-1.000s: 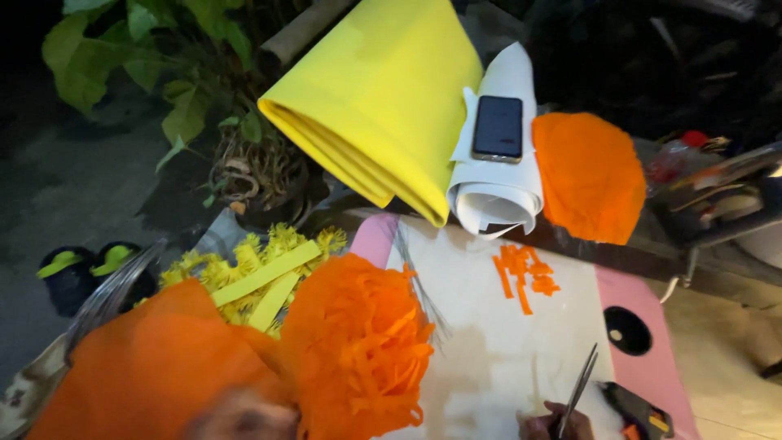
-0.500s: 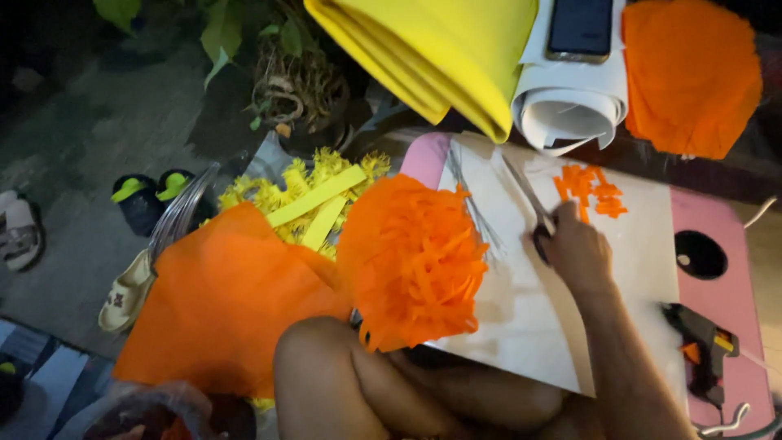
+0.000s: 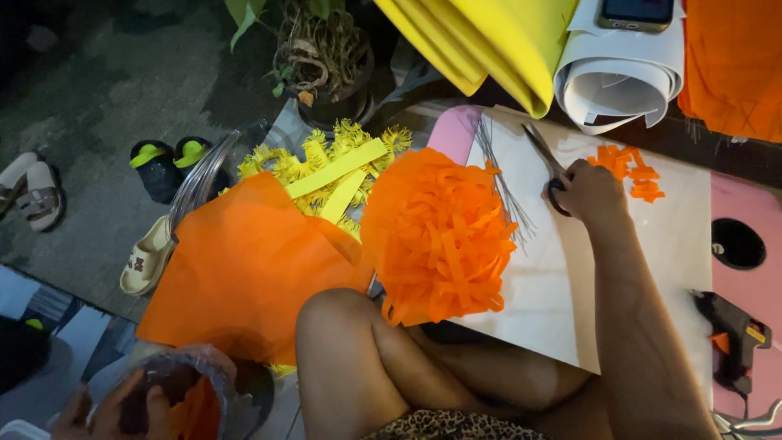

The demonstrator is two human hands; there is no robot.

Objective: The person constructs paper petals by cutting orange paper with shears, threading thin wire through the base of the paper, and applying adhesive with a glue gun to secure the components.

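A white sheet (image 3: 652, 269) covers most of the pink table (image 3: 745, 204), reaching nearly to its near edge. Off the table's left edge lies a broad orange sheet (image 3: 244, 269), with a pile of yellow fringed strips (image 3: 334, 167) behind it. On the sheet's left edge sits a big orange fringed pompom (image 3: 440, 232). Along the far edge lean a yellow folded sheet (image 3: 497, 41) and a white paper roll (image 3: 619, 81) with a phone (image 3: 639, 12) on top.

The right hand (image 3: 590, 191) rests at the sheet's far middle, fingers closed through the handles of the scissors (image 3: 544, 159), blades pointing to the far-left corner. Thin wires (image 3: 501, 175) lie just beside them; orange scraps (image 3: 631, 171) are near, on the right. A black glue gun (image 3: 733, 330) lies near the right edge.

The left hand (image 3: 114, 411), low at the left, seems to grip a clear plastic bag (image 3: 183, 383); the blur leaves it uncertain.
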